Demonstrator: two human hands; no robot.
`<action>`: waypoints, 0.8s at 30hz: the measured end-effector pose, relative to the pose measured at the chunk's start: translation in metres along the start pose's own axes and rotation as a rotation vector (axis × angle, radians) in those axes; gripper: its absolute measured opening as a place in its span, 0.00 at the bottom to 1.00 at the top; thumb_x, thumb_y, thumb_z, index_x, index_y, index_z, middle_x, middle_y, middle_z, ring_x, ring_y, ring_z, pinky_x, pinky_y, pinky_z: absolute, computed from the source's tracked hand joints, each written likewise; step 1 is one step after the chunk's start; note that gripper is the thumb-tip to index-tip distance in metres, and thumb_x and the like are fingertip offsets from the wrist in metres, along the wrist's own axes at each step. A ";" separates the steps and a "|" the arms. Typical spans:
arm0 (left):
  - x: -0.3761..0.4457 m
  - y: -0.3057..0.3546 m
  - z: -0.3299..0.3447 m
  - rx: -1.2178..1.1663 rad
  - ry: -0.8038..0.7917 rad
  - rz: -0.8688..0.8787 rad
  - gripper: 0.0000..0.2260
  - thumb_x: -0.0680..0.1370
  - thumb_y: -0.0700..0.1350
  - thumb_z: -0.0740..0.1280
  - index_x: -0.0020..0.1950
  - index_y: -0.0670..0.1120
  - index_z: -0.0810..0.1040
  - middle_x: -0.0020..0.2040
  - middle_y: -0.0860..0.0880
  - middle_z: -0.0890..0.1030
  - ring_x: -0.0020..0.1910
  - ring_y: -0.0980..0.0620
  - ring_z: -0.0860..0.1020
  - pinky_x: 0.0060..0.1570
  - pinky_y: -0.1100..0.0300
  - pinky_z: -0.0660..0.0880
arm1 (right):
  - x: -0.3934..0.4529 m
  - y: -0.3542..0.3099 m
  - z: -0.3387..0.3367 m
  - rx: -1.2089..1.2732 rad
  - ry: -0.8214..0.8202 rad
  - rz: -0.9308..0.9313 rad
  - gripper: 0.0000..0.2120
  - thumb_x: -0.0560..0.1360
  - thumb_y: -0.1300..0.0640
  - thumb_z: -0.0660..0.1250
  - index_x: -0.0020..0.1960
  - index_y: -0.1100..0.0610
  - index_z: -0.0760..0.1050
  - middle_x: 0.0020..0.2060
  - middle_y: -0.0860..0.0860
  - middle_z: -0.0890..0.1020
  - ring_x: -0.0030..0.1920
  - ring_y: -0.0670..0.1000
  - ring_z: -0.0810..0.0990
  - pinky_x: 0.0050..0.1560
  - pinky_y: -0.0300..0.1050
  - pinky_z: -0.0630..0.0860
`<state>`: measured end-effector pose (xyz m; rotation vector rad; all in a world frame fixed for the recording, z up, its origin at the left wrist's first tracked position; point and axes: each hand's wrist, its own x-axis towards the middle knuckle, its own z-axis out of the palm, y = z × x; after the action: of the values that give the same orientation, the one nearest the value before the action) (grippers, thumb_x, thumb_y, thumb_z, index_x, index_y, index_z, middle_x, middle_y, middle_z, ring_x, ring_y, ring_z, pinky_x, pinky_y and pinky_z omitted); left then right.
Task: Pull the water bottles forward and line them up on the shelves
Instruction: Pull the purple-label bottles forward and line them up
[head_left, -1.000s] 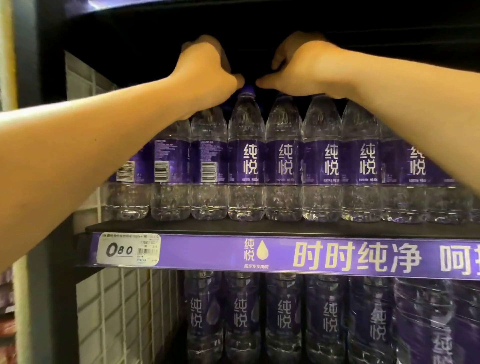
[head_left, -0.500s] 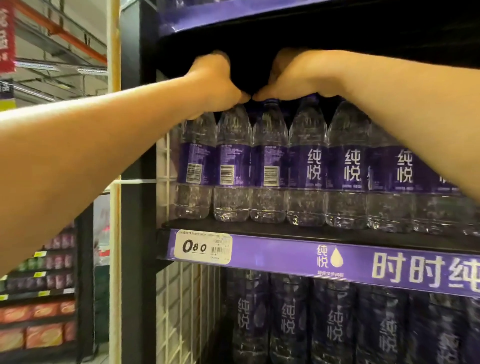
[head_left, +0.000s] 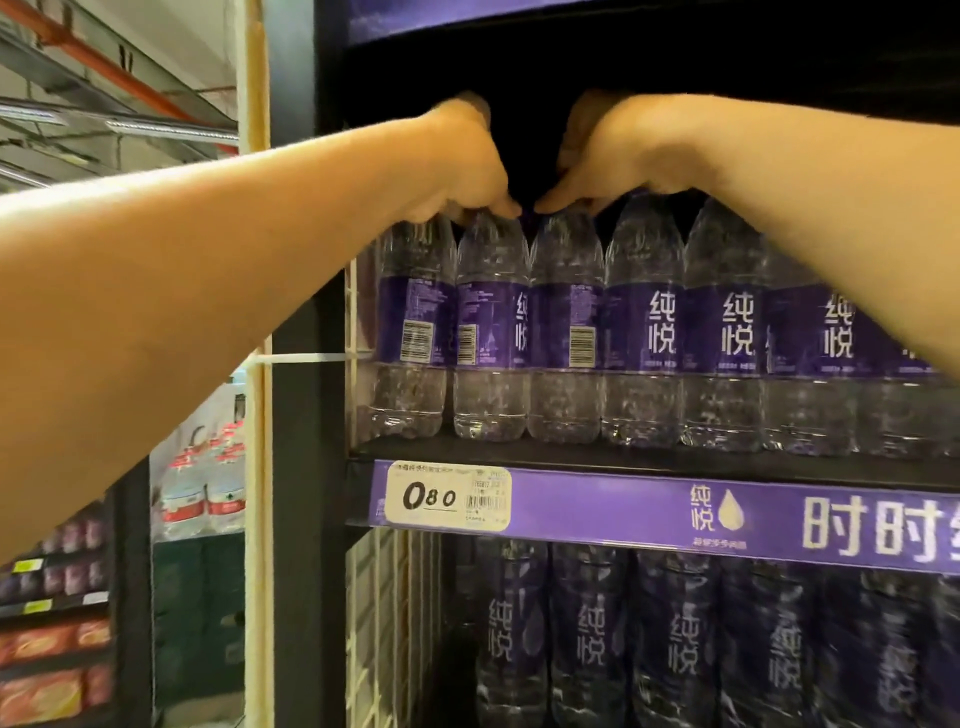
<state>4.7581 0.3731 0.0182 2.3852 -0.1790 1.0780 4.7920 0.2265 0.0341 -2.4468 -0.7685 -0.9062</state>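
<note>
A row of clear water bottles (head_left: 641, 332) with purple labels stands along the front of the middle shelf (head_left: 623, 457). My left hand (head_left: 462, 166) curls over the caps of the leftmost bottles (head_left: 491, 322), fingers reaching down behind them. My right hand (head_left: 618, 156) grips the tops of the bottles (head_left: 566, 322) just to the right, its thumb tip almost touching my left thumb. The caps under both hands are hidden. Behind the front row the shelf is dark.
A black upright post (head_left: 306, 364) and a white wire side panel (head_left: 358, 395) bound the shelf on the left. A purple price strip (head_left: 649, 514) with a 0.80 tag runs below. More bottles (head_left: 592, 634) fill the lower shelf. The upper shelf's underside (head_left: 675, 57) hangs close above my hands.
The view has swung left, so the shelf's left post and the aisle beyond now show. Both hands have stayed on the bottle tops, now at the row's left end. The leftmost labels have turned.
</note>
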 end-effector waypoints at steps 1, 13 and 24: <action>0.002 0.000 0.000 -0.040 -0.026 -0.010 0.24 0.70 0.42 0.78 0.63 0.51 0.72 0.61 0.51 0.78 0.53 0.48 0.78 0.51 0.55 0.79 | -0.001 0.000 -0.003 0.060 -0.055 0.027 0.19 0.75 0.58 0.72 0.65 0.53 0.73 0.54 0.47 0.79 0.49 0.49 0.78 0.34 0.33 0.74; -0.001 0.005 0.004 0.309 0.102 0.058 0.33 0.68 0.57 0.78 0.65 0.44 0.71 0.59 0.49 0.77 0.56 0.47 0.77 0.48 0.58 0.73 | 0.000 -0.001 0.000 -0.032 0.051 0.061 0.26 0.72 0.51 0.75 0.66 0.56 0.72 0.49 0.50 0.78 0.40 0.50 0.83 0.37 0.44 0.82; -0.005 0.009 0.004 0.227 0.109 0.076 0.29 0.72 0.54 0.75 0.67 0.44 0.71 0.59 0.48 0.77 0.58 0.46 0.76 0.55 0.55 0.76 | -0.003 0.005 -0.004 0.020 0.052 0.047 0.29 0.70 0.48 0.76 0.68 0.53 0.71 0.55 0.50 0.80 0.47 0.51 0.84 0.48 0.49 0.83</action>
<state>4.7544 0.3633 0.0161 2.5266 -0.1146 1.3232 4.7913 0.2193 0.0337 -2.4043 -0.6953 -0.9364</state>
